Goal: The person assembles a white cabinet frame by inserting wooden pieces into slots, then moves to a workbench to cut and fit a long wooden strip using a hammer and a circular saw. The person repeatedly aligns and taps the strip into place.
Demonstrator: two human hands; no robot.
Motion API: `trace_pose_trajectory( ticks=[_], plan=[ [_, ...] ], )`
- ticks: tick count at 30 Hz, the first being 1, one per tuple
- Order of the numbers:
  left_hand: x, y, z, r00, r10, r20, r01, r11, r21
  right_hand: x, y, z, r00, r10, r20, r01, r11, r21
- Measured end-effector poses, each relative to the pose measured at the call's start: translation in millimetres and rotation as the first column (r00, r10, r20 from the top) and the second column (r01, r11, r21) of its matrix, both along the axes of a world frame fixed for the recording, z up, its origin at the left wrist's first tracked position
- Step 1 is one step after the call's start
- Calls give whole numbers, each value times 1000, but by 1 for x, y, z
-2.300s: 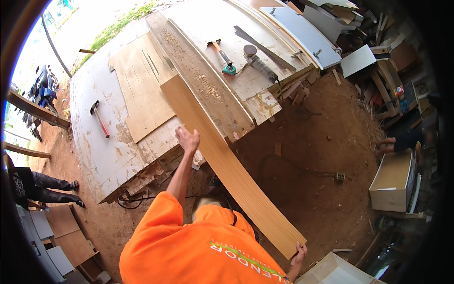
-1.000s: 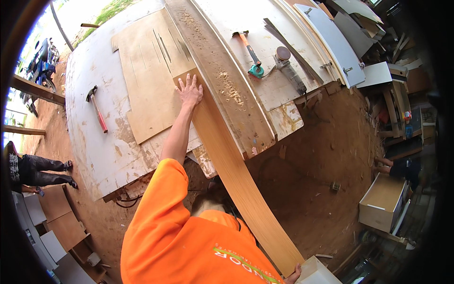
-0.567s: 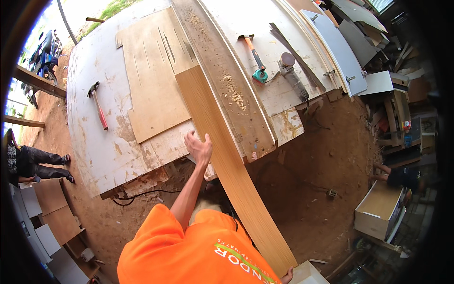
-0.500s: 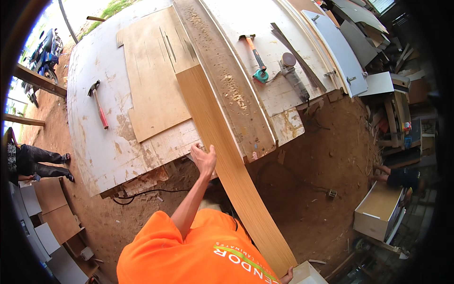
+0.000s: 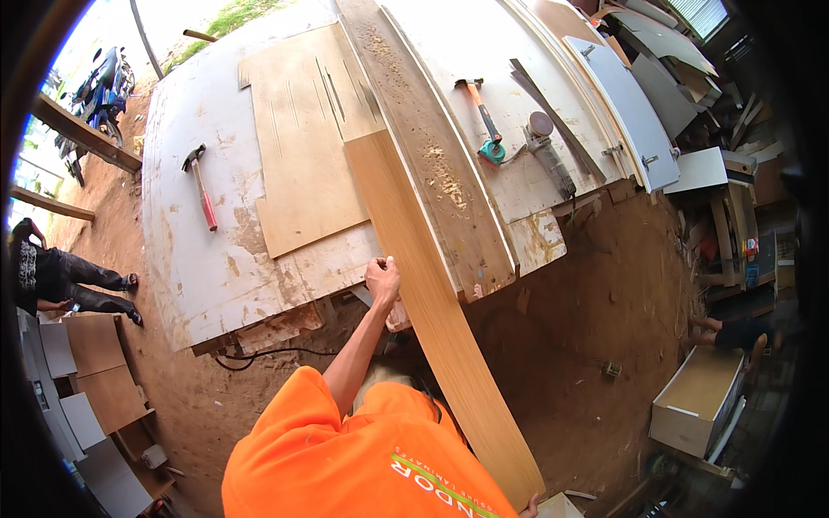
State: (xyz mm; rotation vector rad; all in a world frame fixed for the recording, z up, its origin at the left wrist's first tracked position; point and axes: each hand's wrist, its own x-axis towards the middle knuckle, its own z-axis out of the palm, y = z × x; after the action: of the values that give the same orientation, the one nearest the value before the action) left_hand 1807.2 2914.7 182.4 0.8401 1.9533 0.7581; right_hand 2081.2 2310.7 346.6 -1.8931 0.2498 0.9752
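The right hand [image 5: 530,508], mostly cut off by the lower edge, has its visible fingers closed on the near end of a long wood-grain plank [image 5: 449,337]. Ahead of it and to its left, the left hand [image 5: 383,281] sits at the plank's left edge, fingers curled and bunched narrow; whether they pinch that edge or only rest against it, I cannot tell. The plank slants from the right hand past the left one, its far part over the tabletop [image 5: 186,281] and its far end overlapping a slit plywood sheet [image 5: 302,177], which lies just beyond the left hand. Right of the plank, ahead of both hands, runs a long brown board [image 5: 473,255] strewn with sawdust. A red-handled hammer [image 5: 200,190] lies to the left hand's far left. Across the board, ahead and right of the left hand, are a grinder [image 5: 551,160], a small teal thing [image 5: 492,153] and an orange-and-black-handled hammer [image 5: 480,112]. A pale blue panel [image 5: 623,116] with hinges lies farther right, and a motorcycle [image 5: 99,99] stands far off, ahead and left of the hands.
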Motion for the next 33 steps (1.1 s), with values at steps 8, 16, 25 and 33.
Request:
trace_pose_trajectory(
  ticks=[8, 16, 25, 33],
  plan=[
    [-15, 18, -9, 996, -41, 75, 38, 998, 47, 1, 22, -10, 1000, 13, 0, -13, 1000, 15],
    [-24, 38, -35, 993, -56, 106, 45, 993, 109, 1, 19, -10, 1000, 24, 3, -24, 999, 30],
    [-29, 58, -22, 988, -44, 151, 25, 991, 129, -4, 8, -7, 1000, 17, 11, -17, 1000, 26],
    [-32, 66, -1, 966, -43, 253, 11, 992, 125, -9, -3, -5, 1000, 5, 15, -5, 1000, 13]
  ],
)
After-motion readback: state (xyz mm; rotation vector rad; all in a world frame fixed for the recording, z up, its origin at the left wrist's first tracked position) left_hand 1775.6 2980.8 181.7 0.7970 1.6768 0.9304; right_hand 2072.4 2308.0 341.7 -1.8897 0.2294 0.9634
